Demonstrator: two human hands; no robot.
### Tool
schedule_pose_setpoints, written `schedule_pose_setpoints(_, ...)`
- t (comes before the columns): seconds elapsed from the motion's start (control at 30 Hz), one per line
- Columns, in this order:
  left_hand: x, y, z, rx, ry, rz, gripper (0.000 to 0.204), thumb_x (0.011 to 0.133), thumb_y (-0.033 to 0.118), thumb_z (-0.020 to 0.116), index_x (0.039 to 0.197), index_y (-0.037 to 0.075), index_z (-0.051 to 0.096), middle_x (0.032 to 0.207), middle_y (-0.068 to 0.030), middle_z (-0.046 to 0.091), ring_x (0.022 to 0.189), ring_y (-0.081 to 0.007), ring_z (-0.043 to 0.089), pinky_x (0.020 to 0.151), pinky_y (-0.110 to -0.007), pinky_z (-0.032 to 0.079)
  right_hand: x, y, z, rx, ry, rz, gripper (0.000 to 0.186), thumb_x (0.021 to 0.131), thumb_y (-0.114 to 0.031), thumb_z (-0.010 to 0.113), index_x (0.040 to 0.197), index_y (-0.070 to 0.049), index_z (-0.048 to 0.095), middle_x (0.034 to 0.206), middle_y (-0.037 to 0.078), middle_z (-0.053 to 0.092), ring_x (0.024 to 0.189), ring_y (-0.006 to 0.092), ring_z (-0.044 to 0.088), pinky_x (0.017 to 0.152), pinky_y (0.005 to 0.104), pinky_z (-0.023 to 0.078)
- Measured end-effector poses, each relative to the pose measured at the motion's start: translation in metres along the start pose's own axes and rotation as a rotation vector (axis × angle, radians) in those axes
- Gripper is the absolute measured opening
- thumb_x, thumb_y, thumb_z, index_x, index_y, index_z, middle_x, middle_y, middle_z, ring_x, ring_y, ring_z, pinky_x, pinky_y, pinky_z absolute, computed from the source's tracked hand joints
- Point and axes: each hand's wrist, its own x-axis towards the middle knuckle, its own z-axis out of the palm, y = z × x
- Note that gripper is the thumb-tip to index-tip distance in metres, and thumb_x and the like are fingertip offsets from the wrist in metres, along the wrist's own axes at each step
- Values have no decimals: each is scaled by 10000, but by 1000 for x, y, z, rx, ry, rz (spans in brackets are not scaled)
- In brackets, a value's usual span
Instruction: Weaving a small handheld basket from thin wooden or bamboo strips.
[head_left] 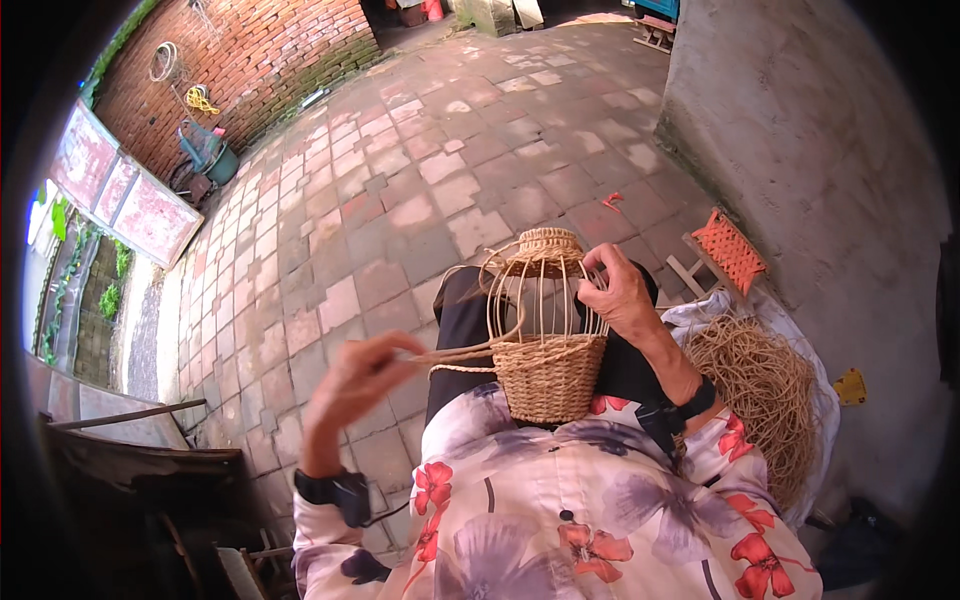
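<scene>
No text readable; yellow card's point(850, 387) marks too small.

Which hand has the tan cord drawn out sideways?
The left hand, out to the left of the basket, with the tan cord running from it. The right hand is instead up at the basket's right side.

Tan basket point(550, 378) on lap point(465, 325), both ends woven, ribs point(541, 300) bare between; cord point(455, 354) leftward

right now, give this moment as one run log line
left hand: holding cord | right hand: at right side of woven basket | basket: woven both ends, open-ribbed between | cord heap: right, on white sheeting
</scene>
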Motion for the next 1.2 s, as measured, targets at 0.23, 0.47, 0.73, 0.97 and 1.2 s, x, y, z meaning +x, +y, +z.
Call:
schedule_pose_setpoints(0.23,-51,-107,-31,533,659,-36,183,875,195,636,953,37,684,700,28,554,628,-55,497,531,-217,393,1,-8,6,-4,5,-5,220,765,-97,648,938,-33,528,871,80,527,657,178,510,625,326,450)
schedule_pose_setpoints(0.47,9,-37,72,-579,-71,-429,344,936,348,597,984,20,684,633,31,494,489,-40,402,426,-200,309,0,-7,6,-52,-16,-108,174,774,-59,635,894,-8,519,879,94,517,695,195,523,661,320,455)
schedule_pose_setpoints(0.73,51,-31,101,-1033,127,-512,164,863,238,701,811,108,615,609,59,474,452,-23,359,398,-200,267,-2,-1,4,-42,8,-155,164,768,-50,634,889,-16,529,896,107,531,735,224,561,697,328,475)
schedule_pose_setpoints(0.97,72,-11,112,-694,231,-3,117,848,183,674,826,74,636,626,1,546,549,-141,545,503,-288,449,-3,3,3,-21,6,-161,174,759,-52,643,889,-18,534,908,101,534,729,210,549,693,320,473)
schedule_pose_setpoints(1.2,73,-12,120,-272,320,90,294,824,81,690,1100,103,590,732,-5,591,602,-72,545,515,-260,439,-4,-1,0,-8,-1,-140,182,752,-58,645,896,-22,540,935,82,549,727,182,550,697,308,476)
